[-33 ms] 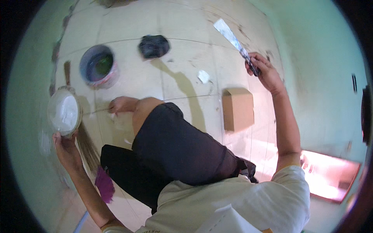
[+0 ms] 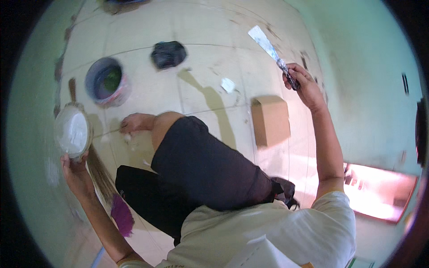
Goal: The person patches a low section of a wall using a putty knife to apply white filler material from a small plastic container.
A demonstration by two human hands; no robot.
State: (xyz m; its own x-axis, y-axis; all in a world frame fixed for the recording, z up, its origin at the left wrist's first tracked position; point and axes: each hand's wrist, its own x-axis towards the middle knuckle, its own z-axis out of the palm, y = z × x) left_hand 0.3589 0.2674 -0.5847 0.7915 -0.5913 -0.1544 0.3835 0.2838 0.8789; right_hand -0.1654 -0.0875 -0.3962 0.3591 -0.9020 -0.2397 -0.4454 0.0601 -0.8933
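While covering part of the dark handle (image 2: 292, 81), holds putty knife (image 2: 270, 49), pale-bladed and smeared, above floor (image 2: 147, 85) in right grip (image 2: 306, 85); supports round tub (image 2: 90, 128) of white paste (image 2: 76, 129) in left grip (image 2: 78, 177) near green wall (image 2: 33, 147), with underside hidden.

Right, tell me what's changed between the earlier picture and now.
The bucket, black bundle and cardboard box all sit slightly further left in the picture, seemingly because the camera turned. Nothing was taken hold of or let go. The left hand still holds the bowl, the right hand the scraper, blade pointing away from the body.
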